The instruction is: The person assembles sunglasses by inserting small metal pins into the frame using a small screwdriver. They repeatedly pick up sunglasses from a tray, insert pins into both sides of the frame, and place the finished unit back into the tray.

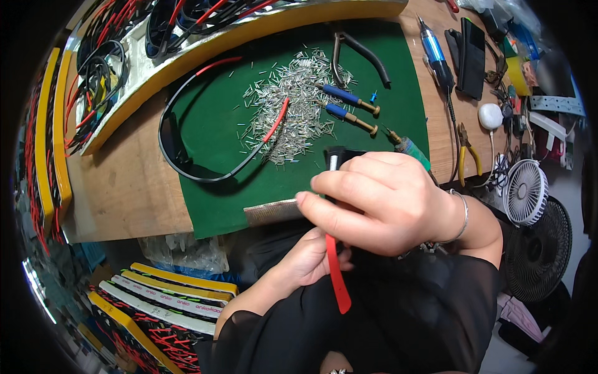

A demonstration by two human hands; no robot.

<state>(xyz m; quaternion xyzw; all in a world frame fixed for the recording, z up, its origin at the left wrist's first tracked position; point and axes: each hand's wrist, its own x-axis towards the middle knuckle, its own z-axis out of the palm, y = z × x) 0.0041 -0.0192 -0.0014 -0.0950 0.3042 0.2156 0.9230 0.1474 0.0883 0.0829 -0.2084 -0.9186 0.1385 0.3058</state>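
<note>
My right hand [386, 202] is closed round a narrow band [337, 280] whose red end points down toward my lap. A black part with a silvery piece [334, 162] shows above my fingers; whether it belongs to the band I cannot tell. Below it, my left hand [308, 258] is closed at the same band, its fingers partly hidden. A grey ridged metal strip [271, 212] lies at the mat's near edge, by my right fingertips. Another curved black band [167, 140] with red ends rests on the green mat [215, 206], one end over a heap of small metal pins [296, 93].
Two blue-handled tools [350, 119] and black-handled pliers [367, 56] lie by the pins. A blue pen-shaped tool [436, 56], yellow-handled pliers [468, 153] and a white fan [525, 192] stand right. Yellow-edged trays of bands [249, 47] line the back and left.
</note>
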